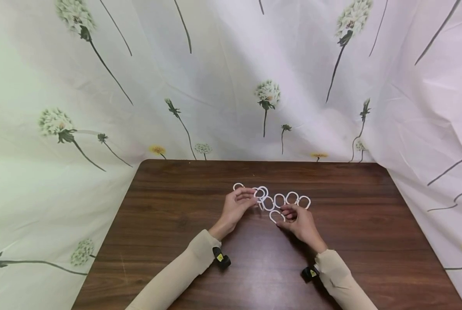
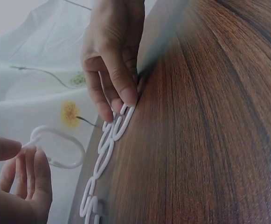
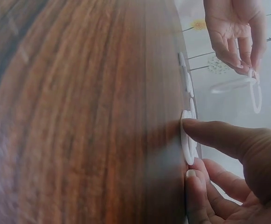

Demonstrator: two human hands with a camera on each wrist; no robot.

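Several white plastic rings (image 1: 292, 198) lie in a loose row at the middle of a dark wooden table (image 1: 168, 232). My left hand (image 1: 254, 196) pinches one ring (image 1: 261, 192) at the row's left end; the left wrist view shows that ring (image 2: 60, 149) lifted off the wood in its fingers (image 2: 30, 161). My right hand (image 1: 286, 213) pinches another ring (image 1: 276, 216) that lies flat in front of the row. In the right wrist view its index finger and thumb bracket this ring (image 3: 188, 140) against the table.
A white cloth printed with dandelions (image 1: 215, 86) hangs behind the table and drapes both sides. Bare wood stretches left, right and toward me. A small black camera (image 1: 221, 259) is strapped at each wrist.
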